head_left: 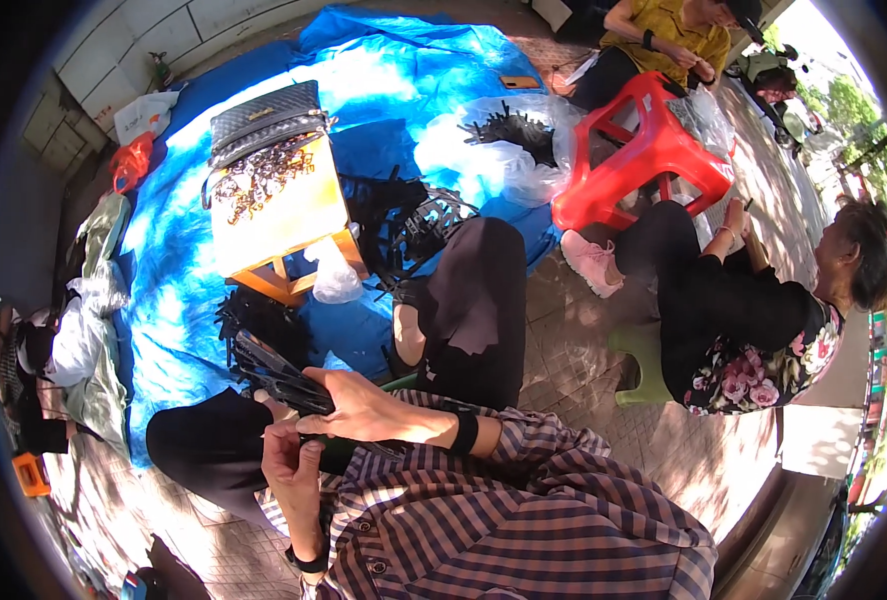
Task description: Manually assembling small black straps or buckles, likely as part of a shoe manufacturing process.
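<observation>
Black plastic strips (276, 372) lie bunched over the person's lap, the right hand (359, 405) clenched across them from above, the left hand (286, 465) pinching their near end from below. Beyond, a wooden tabletop (294, 215) carries a black quilted pouch (264, 118); a clear bag (524, 150) of black pieces sits on the blue tarp (179, 300) beside a red stool (649, 155).

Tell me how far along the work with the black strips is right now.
Looks done: a loose heap of dark pieces lies on the small wooden table, though I cannot tell if they are finished. In hand: the right hand and left hand hold a bundle of black strips. Left: more black strips on the blue tarp and in a clear bag.
</observation>
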Available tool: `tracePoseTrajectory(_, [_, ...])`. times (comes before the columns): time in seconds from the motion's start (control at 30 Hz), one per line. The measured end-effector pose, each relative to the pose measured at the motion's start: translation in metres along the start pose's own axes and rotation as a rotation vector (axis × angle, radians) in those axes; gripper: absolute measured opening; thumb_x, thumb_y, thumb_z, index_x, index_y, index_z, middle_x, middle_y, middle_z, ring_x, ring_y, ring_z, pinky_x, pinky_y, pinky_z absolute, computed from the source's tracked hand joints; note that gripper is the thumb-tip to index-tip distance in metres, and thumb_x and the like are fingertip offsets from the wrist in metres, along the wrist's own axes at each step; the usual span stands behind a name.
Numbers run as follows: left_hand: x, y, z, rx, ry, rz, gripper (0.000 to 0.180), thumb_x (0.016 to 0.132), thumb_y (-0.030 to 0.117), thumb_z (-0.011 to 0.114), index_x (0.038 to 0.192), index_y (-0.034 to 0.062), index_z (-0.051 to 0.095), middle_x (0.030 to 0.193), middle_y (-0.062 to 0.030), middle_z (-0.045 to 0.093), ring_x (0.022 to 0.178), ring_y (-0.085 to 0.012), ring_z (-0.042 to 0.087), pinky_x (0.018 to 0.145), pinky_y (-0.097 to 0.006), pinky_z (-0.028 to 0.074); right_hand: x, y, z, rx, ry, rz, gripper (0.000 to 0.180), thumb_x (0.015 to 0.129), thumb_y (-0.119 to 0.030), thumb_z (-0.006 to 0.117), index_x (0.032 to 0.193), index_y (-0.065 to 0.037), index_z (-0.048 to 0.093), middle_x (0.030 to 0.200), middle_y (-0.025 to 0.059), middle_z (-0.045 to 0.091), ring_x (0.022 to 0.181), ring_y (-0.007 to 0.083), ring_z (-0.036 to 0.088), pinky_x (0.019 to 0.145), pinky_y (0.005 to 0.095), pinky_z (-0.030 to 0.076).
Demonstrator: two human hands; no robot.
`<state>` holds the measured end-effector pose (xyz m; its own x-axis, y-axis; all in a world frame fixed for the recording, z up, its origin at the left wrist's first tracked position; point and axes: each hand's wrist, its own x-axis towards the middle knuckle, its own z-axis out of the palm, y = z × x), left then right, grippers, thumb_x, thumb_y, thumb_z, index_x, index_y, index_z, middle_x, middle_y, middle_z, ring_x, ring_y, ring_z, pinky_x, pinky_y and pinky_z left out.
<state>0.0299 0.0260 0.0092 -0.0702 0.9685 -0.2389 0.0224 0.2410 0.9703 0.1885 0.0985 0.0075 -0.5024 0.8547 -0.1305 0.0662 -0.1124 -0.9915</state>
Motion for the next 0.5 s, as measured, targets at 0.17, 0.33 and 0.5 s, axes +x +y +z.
tracePoseTrajectory(0.17, [0.003,-0.003,0.002,-0.013,0.071,0.105,0.012,0.085,-0.005,0.058,0.095,-0.0007,0.052,0.088,-0.0056,0.062,0.079,-0.0086,0.059,0.072,-0.021,0.046,-0.001,0.003,0.012,0.147,0.078,-0.024,0.041,0.081,-0.014,0.07,0.112,0.005,0.052,0.088,0.0069,0.062,0.074,0.0084,0.055,0.066,0.0259,0.047])
tracePoseTrajectory(0.33, [0.002,-0.013,0.003,0.086,0.195,0.178,0.012,0.082,-0.004,0.063,0.089,-0.0013,0.055,0.077,-0.005,0.063,0.072,-0.0075,0.06,0.067,-0.021,0.047,0.004,0.016,0.024,0.146,0.127,0.023,0.038,0.078,-0.01,0.069,0.11,0.004,0.054,0.087,0.0118,0.064,0.081,0.0114,0.059,0.071,0.0269,0.048])
tracePoseTrajectory(0.5, [-0.002,0.005,0.004,0.28,0.31,0.235,0.011,0.076,-0.003,0.064,0.085,-0.0014,0.059,0.075,-0.0065,0.063,0.069,-0.0063,0.058,0.063,-0.021,0.046,0.003,-0.02,0.029,0.233,0.228,0.111,0.021,0.078,0.0,0.067,0.095,-0.002,0.055,0.071,-0.0015,0.057,0.06,0.0051,0.053,0.055,0.0213,0.042])
